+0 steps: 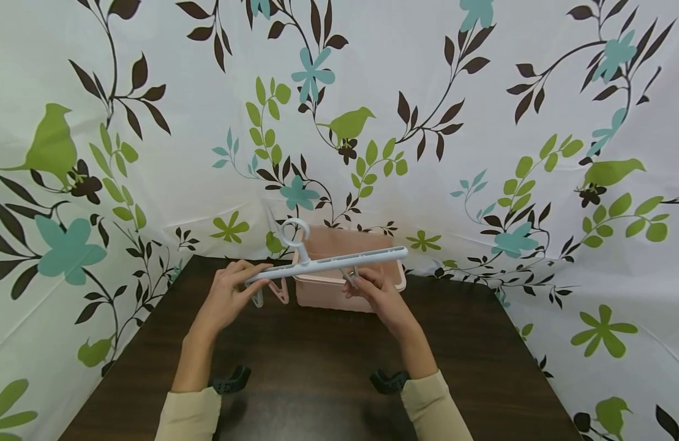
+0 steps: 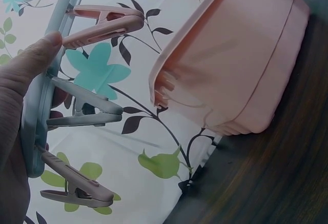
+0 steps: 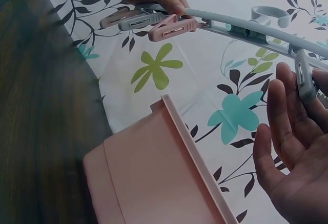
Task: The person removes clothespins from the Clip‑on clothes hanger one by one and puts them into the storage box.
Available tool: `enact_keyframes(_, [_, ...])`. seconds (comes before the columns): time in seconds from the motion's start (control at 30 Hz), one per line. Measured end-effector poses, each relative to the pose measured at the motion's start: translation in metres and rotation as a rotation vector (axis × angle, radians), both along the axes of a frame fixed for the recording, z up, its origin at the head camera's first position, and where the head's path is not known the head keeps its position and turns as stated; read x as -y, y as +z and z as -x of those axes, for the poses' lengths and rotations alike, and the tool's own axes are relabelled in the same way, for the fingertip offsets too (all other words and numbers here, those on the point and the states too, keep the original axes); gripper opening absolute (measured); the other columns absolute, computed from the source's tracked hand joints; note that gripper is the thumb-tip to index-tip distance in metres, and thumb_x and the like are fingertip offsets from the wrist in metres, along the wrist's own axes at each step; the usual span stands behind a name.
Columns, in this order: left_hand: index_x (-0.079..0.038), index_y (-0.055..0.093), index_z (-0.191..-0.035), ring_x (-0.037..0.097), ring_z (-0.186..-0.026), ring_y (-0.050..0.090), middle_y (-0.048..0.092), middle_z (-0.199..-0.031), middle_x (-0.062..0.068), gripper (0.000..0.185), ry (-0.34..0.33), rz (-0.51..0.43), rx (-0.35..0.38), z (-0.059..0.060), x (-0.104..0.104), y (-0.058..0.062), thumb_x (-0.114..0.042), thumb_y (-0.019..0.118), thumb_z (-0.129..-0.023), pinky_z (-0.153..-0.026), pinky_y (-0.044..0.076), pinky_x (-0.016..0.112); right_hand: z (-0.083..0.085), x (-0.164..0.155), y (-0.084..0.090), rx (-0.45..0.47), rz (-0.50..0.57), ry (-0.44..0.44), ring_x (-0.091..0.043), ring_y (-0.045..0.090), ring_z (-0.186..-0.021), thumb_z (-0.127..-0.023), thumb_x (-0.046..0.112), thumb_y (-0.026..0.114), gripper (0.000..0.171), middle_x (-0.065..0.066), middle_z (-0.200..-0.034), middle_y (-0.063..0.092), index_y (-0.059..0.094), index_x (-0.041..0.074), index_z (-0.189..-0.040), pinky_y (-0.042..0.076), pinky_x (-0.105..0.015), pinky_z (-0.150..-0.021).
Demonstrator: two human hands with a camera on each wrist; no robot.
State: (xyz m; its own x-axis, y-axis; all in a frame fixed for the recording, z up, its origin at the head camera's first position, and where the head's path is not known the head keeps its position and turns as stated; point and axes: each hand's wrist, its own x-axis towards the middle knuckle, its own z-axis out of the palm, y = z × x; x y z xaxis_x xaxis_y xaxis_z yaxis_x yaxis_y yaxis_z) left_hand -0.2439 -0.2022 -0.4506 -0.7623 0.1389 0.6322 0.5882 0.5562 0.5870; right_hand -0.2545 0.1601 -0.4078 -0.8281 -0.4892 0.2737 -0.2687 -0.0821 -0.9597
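A pale blue clip hanger [image 1: 339,263] with a round hook is held up, its bar nearly level. My left hand [image 1: 226,294] grips its left end between thumb and fingers. Under that end, in the left wrist view, hang a pink clothespin [image 2: 105,26], a blue-grey clothespin [image 2: 89,98] and a beige-grey clothespin [image 2: 77,183]. Toward the other end, my right hand [image 1: 380,294] pinches a grey clothespin [image 3: 306,78] that hangs from the bar. In the right wrist view its thumb is mostly hidden and several fingers are extended beside the clothespin.
A pink plastic basket [image 1: 322,297] stands on the dark wooden table [image 1: 311,349], behind and below the hanger. The patterned cloth [image 1: 207,153] rises behind the table and along both sides. Black straps [image 1: 231,381] sit at both wrists.
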Motion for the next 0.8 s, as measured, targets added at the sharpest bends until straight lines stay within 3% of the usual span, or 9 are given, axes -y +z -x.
enact_keyframes(0.33, [-0.018,0.077,-0.135,0.018,-0.087,0.047,0.067,-0.101,-0.003,0.038,0.013,0.002,0.000,-0.0020,0.0009,0.0005,-0.014,0.081,-0.097,-0.091,0.029,0.043,-0.0014,0.0050,-0.0028,0.118,0.109,0.018,-0.012,0.057,-0.085,-0.116,0.026,0.052,0.029,0.001,-0.092,0.061,0.067,0.002,-0.124,0.051,-0.025,-0.077])
enact_keyframes(0.53, [-0.018,0.077,-0.135,0.023,-0.088,0.048,0.067,-0.102,-0.002,0.040,0.032,0.005,-0.011,-0.0028,0.0013,0.0027,-0.014,0.082,-0.095,-0.092,0.029,0.043,0.0009,0.0085,-0.0024,0.127,0.131,0.034,-0.010,0.053,-0.078,-0.117,0.024,0.049,0.029,0.001,-0.088,0.057,0.067,0.001,-0.122,0.047,-0.024,-0.073])
enact_keyframes(0.7, [-0.018,0.077,-0.134,0.015,-0.090,0.046,0.068,-0.102,-0.002,0.040,0.039,0.008,-0.007,-0.0035,0.0008,0.0040,-0.014,0.082,-0.095,-0.092,0.029,0.043,0.0012,0.0088,-0.0024,0.147,0.125,0.034,-0.010,0.045,-0.071,-0.117,0.025,0.047,0.029,0.001,-0.085,0.050,0.069,0.007,-0.120,0.042,-0.026,-0.073])
enact_keyframes(0.8, [-0.018,0.077,-0.135,0.014,-0.090,0.045,0.068,-0.102,-0.003,0.039,0.037,0.009,-0.001,-0.0041,0.0009,0.0050,-0.014,0.081,-0.096,-0.092,0.029,0.043,0.0009,0.0082,-0.0017,0.158,0.129,0.037,-0.009,0.042,-0.070,-0.117,0.027,0.048,0.032,0.002,-0.087,0.047,0.067,0.002,-0.124,0.041,-0.026,-0.072])
